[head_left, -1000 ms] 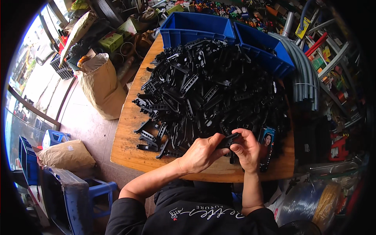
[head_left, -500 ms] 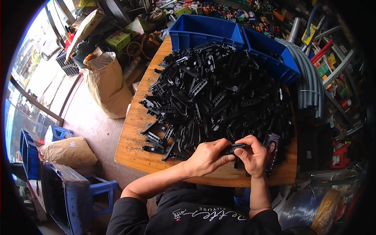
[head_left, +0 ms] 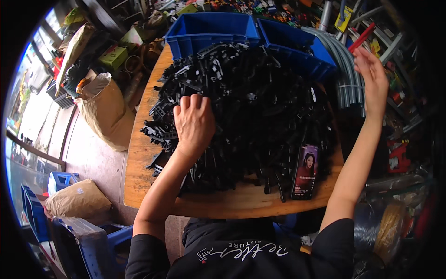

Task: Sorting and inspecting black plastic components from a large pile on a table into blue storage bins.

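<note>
A large heap of black plastic parts, many of them long with ladder-like slots, covers most of the wooden table. Over the left side of the heap is my left hand, its fingers curled down among the parts. Its fingertips are hidden, so what they grip does not show. My right hand is raised beyond the table's right edge, above a bundle of grey tubes. Its fingers are stretched out and nothing is in them. The right blue bin stands near that hand.
Another blue bin stands at the table's far edge. A lit phone lies near the front right. Left of the table are a tall paper sack, a lying sack and a blue stool.
Both hands were together at the table's front around a black plastic part. They have parted: the left went forward and left onto the heap, the right up and right, without the part.
</note>
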{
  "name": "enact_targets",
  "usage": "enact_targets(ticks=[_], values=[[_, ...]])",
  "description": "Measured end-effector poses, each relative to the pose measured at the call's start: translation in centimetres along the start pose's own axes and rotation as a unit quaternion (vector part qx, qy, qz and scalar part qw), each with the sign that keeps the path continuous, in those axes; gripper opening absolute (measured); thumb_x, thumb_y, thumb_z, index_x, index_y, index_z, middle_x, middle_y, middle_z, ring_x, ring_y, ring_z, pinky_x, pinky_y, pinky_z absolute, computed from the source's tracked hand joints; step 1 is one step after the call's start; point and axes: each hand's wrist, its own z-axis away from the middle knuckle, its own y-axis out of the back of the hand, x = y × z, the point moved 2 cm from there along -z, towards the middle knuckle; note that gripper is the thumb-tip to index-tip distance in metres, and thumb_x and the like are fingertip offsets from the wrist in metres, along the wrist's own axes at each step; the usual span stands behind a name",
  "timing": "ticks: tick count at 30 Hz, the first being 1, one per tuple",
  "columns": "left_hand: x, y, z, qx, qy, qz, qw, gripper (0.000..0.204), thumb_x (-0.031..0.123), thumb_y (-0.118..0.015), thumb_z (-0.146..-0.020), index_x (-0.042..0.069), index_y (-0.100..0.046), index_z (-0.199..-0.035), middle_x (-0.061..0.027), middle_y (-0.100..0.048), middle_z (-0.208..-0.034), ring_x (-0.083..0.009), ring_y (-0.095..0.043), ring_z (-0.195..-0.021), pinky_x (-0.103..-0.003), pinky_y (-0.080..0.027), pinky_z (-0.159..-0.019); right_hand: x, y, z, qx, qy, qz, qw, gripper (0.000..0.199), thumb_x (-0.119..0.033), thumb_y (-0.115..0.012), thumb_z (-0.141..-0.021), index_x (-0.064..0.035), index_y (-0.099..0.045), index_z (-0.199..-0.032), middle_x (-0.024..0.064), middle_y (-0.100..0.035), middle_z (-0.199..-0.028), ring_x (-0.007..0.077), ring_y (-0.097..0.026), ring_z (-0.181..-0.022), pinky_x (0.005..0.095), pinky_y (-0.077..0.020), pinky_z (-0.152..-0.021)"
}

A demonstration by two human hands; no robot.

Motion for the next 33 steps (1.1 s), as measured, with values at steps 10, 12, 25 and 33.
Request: enact_targets(ticks=[10,12,25,33], values=[[1.1,0.9,1.4,-0.109,0.291,0.729,0.61,0.022,0.017,-0.048,-0.095,0.002,-0.049,-0.111,-0.0077,-0.062,-0.087,-0.0124,-0.06,-0.07,-0.025,-0.045,-0.06,7.8,5.9,26.6,-0.161,-0.11,0.296,0.935,0.029,0.009,-0.053,-0.078,-0.0009,-0.062,-0.103,0.011,-0.06,-0.104,0.0202,-0.059,-0.079,0.0275,-0.0471,-0.071],[1.1,0.8,1.9,-0.148,0.319,0.793,0.498,0.025,0.014,-0.048,-0.093,0.003,-0.048,-0.115,-0.0066,-0.061,-0.092,-0.0128,-0.057,-0.071,-0.024,-0.044,-0.062,8.1,6.3,27.0,-0.158,-0.144,0.29,0.933,0.029,0.01,-0.054,-0.077,-0.001,-0.062,-0.103,0.0115,-0.059,-0.101,0.0219,-0.059,-0.079,0.0288,-0.0468,-0.071],[3.5,1.9,4.2,-0.289,0.286,0.749,0.523,0.02,0.01,-0.048,-0.091,0.008,-0.055,-0.11,-0.0011,-0.056,-0.074,-0.0067,-0.047,-0.057,-0.019,-0.035,-0.048,5.5,6.6,26.2,-0.039,-0.24,0.202,0.949,0.018,-0.005,-0.055,-0.088,-0.0018,-0.06,-0.105,0.005,-0.059,-0.093,0.0133,-0.055,-0.081,0.0277,-0.0473,-0.072],[5.3,2.4,4.6,-0.343,0.276,0.702,0.56,0.023,0.009,-0.052,-0.087,0.005,-0.053,-0.11,0.005,-0.044,-0.07,-0.0038,-0.038,-0.059,-0.02,-0.031,-0.053,-3.8,-6.4,22.1,-0.162,-0.146,-0.135,0.966,0.022,-0.007,-0.064,-0.085,0.0006,-0.062,-0.106,0.004,-0.058,-0.09,0.0102,-0.061,-0.077,0.0187,-0.0483,-0.068]])
